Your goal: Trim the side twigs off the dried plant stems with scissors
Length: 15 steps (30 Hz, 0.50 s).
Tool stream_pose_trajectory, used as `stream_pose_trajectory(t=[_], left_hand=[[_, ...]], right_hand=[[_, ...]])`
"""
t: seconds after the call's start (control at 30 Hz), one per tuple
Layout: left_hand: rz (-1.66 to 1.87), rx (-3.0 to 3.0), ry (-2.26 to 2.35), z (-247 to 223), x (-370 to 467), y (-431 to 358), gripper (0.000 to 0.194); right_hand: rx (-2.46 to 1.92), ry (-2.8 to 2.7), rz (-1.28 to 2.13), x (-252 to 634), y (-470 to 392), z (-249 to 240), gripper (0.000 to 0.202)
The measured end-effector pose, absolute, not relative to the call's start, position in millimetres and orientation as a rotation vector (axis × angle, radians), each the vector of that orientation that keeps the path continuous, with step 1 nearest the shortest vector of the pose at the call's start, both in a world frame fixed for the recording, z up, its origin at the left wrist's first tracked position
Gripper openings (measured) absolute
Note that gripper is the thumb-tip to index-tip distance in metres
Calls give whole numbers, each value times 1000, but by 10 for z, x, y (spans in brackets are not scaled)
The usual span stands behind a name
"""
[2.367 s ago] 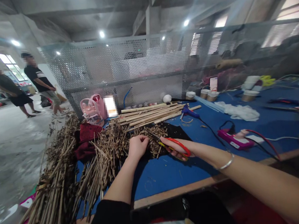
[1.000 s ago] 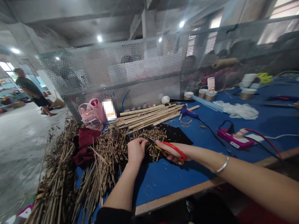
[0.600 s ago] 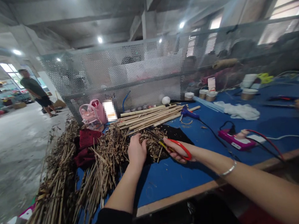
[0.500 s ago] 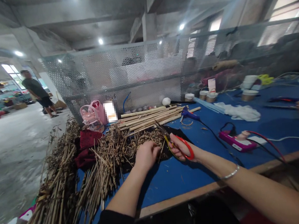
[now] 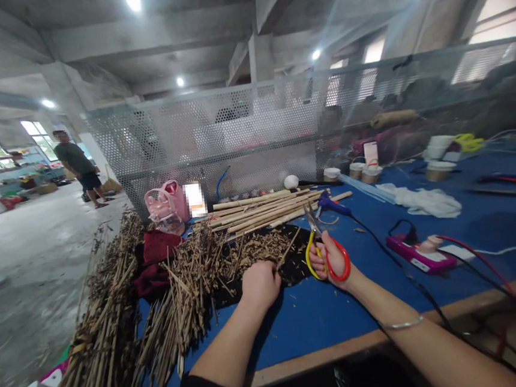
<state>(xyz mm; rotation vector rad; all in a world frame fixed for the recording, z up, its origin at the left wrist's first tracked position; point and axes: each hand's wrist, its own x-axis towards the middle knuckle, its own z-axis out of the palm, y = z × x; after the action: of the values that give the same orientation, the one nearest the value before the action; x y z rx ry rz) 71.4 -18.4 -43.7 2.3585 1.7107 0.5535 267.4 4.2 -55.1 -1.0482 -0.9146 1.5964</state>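
Observation:
My left hand (image 5: 260, 283) is closed around a thin dry stem (image 5: 290, 248), which sticks up to the right over a black cloth (image 5: 296, 269). To its right, my right hand (image 5: 329, 258) grips scissors (image 5: 314, 225) by their red and yellow handles. The scissor blades are spread and point up and away, apart from the stem. Small cut pieces (image 5: 263, 247) lie on the cloth beyond my left hand. Dried stems (image 5: 184, 284) are heaped left of my left hand.
A larger bundle of stems (image 5: 93, 328) stands at the left edge. Pale sticks (image 5: 259, 211), a blue glue gun (image 5: 333, 204), a purple power strip (image 5: 419, 254) with cables and white gloves (image 5: 434, 198) lie on the blue table (image 5: 310, 327). A person (image 5: 79, 164) stands far left.
My right hand and the scissors have moved right, away from my left hand, and the blades have spread wider. The stem in my left hand now shows more clearly. The view has shifted slightly.

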Motion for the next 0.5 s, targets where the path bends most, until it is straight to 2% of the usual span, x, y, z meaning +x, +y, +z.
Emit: stream_pose_trajectory(t=[0.17,0.3,0.37,0.5], left_hand=[[886,2161,1788,-337,613,-138,14],[1224,2024,1796,-291,518,-60,14],[1300,1985,1768,-292,477,-27,19],[1304,2041,1697,-316,431,10,22]], right_hand=[[-1101,-1039,1599,2591,87,-490,50],[-1134,-1249,1284,2379,264,-346,38],[-1131,-1291,1161,2228,387,-272,34],[-1014,-1217,1185,1965,554,-229,30]])
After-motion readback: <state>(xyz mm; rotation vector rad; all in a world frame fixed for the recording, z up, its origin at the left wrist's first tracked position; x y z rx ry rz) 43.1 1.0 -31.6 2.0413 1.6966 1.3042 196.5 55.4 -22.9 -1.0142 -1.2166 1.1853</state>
